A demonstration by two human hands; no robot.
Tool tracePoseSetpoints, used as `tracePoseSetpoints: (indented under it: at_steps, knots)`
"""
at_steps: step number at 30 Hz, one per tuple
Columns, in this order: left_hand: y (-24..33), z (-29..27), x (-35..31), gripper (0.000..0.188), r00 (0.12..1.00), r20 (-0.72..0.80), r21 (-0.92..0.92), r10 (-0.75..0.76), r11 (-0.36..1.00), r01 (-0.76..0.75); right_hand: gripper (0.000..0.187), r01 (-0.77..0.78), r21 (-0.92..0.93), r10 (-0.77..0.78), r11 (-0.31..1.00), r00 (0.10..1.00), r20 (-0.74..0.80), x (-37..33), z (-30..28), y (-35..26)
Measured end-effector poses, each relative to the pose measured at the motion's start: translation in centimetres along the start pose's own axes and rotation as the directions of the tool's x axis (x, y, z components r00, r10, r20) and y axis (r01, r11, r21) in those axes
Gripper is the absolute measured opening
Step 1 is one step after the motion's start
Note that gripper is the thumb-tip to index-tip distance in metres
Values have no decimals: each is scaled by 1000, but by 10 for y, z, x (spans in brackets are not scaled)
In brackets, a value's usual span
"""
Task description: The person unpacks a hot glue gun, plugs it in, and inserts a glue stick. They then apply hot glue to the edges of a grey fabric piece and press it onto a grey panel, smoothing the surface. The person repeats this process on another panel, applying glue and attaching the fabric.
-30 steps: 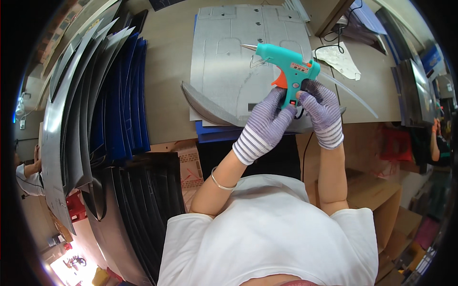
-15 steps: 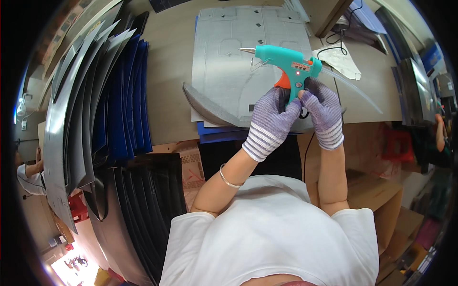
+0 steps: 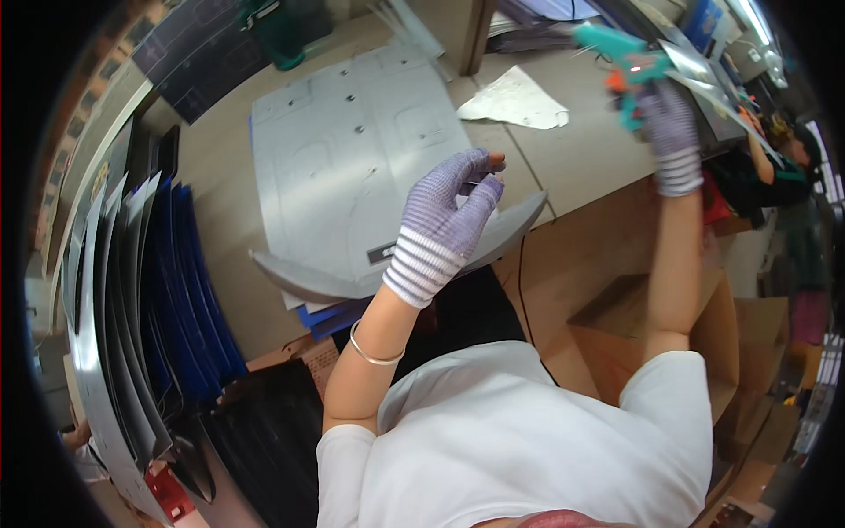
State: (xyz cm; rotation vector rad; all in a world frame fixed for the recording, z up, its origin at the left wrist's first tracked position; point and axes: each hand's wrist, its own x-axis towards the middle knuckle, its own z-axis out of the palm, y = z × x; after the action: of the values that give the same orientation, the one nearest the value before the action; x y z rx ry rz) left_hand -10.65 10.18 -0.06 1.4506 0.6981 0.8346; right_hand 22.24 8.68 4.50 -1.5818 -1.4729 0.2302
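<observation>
A person in a white short-sleeved shirt looks down at a grey-beige worktable (image 3: 216, 167), wearing purple-and-white striped gloves. The right hand (image 3: 673, 119), at upper right, grips a teal plastic glue gun with an orange trigger (image 3: 641, 63), held out over the table's right end. Both are smeared by blur: the nozzle tip is lost, and how the fingers wrap the handle is hard to make out. The left hand (image 3: 453, 202) hovers half open, fingers loosely bent and one bare fingertip showing, its palm mostly hidden. It covers part of a flat silver-grey panel dotted with small dark holes (image 3: 352, 158). Along the panel's near edge runs a curved grey strip (image 3: 308, 277), its middle hidden by that glove and wrist. Blue sheets (image 3: 333, 317) show underneath only as a corner. Right of the panel lies a crumpled, irregular white sheet (image 3: 515, 99). At left, upright grey sheets (image 3: 110, 326) and dark blue sheets (image 3: 189, 290) overlap. A dark green object (image 3: 280, 35) at the top is cut off and blurred. At the right rim, another person (image 3: 766, 167) shows only partly.
</observation>
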Motion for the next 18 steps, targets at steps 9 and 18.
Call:
tracePoseSetpoints:
  at_steps: [9, 18]
  knots:
    - [-29, 35, 70, 35, 984, -151, 119, 92, 990, -74, 38, -438, 530, 358, 726, 899, 252, -48, 102, -33]
    - [-36, 39, 69, 43, 969, -223, 105, 104, 991, -82, 33, -420, 564, 358, 711, 906, 224, -55, 106, -35]
